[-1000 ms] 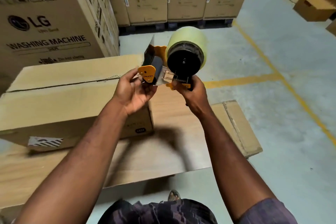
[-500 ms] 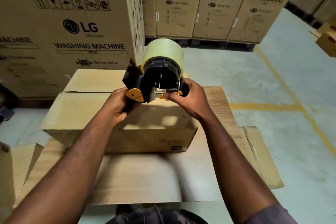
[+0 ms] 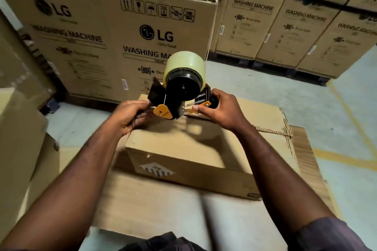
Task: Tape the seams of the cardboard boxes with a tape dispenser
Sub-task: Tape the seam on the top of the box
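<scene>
A black and orange tape dispenser (image 3: 179, 96) with a pale yellow tape roll (image 3: 186, 63) is held above a closed cardboard box (image 3: 189, 149). My right hand (image 3: 221, 111) grips the dispenser's handle end on the right. My left hand (image 3: 130, 116) pinches at the dispenser's front by the orange tab, fingers curled; whether it holds the tape end I cannot tell. The box sits on flattened cardboard sheets (image 3: 155, 208) on the floor, with a white arrow-like print on its near side. Its top seam is hidden behind the hands and the dispenser.
Large LG washing machine cartons (image 3: 126, 32) stand right behind the box, with more rows (image 3: 285, 24) at the back right. Another carton (image 3: 18, 149) rises at the left edge. Grey concrete floor with yellow lines (image 3: 346, 108) lies to the right.
My view swung left and down, so the box is now centred below the dispenser. The dispenser has come lower over the box, and both hands keep hold of it.
</scene>
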Motion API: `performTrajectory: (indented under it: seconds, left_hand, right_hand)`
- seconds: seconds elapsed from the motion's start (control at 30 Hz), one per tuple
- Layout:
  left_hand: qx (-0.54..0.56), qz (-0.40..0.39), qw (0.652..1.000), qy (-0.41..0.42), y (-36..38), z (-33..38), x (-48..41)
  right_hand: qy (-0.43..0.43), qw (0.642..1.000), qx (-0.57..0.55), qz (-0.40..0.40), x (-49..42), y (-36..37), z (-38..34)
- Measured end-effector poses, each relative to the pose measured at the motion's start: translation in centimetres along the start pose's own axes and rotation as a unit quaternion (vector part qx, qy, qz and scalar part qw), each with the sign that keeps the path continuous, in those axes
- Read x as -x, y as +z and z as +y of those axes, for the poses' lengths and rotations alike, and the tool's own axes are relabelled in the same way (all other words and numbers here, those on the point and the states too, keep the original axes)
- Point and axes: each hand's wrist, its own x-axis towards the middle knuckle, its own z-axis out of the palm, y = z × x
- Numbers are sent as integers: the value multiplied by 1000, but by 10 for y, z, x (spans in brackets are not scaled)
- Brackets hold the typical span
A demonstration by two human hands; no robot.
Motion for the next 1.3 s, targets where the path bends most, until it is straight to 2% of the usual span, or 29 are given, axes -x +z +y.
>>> performTrajectory:
  seconds: [0.13, 0.33, 0.7, 0.87, 1.0, 1.07, 1.1, 1.17, 1.23, 1.3]
  left_hand:
    - [-41, -15, 999, 0, -30, 0, -23]
    - [-60, 16, 998, 12, -55, -9, -48]
    - [-152, 65, 986, 36, -53, -38, -78]
    - [-182, 27, 983, -24, -48, -56, -86]
    - [-109, 21, 987, -113, -39, -68, -74]
    - [-151, 60, 984, -71, -44, -74, -81]
    - [-172, 112, 978, -33, -46, -72, -82]
    - [-150, 166, 974, 32, -47, -61, -83]
    - [-105, 137, 983, 64, -39, -49, -79]
    - [-150, 80, 983, 69, -28, -45, -71]
  right_hand:
    - [7, 1000, 8, -23, -18, 22, -2]
    - [18, 998, 40, -36, -35, 31, 4]
    - [31, 989, 131, -62, -46, 49, 19]
    - [28, 983, 172, -64, -45, 52, 19]
    - [41, 981, 172, -76, -48, 52, 22]
    - [49, 981, 164, -96, -51, 51, 23]
    - [54, 980, 161, -105, -53, 50, 23]
    - [61, 980, 156, -111, -54, 49, 24]
    - [61, 979, 163, -103, -53, 50, 24]
    - [56, 978, 179, -93, -51, 52, 24]
